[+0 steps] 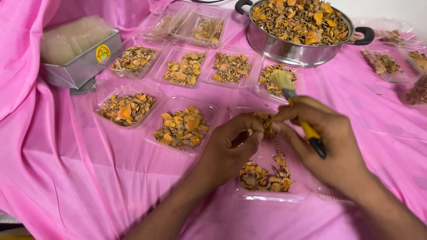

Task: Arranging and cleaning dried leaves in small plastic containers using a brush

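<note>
My left hand is cupped over a clear plastic tray and pinches dried orange-brown chips together with my right hand. The right hand also grips a yellow-handled brush, bristles pointing up and away. A small heap of the same chips lies at the near end of that tray. How firmly each hand holds the chips is partly hidden by the fingers.
Several clear trays filled with chips lie in rows on the pink cloth. A steel pot heaped with chips stands at the back. A metal box of clear sheets sits at the left; more trays at the right.
</note>
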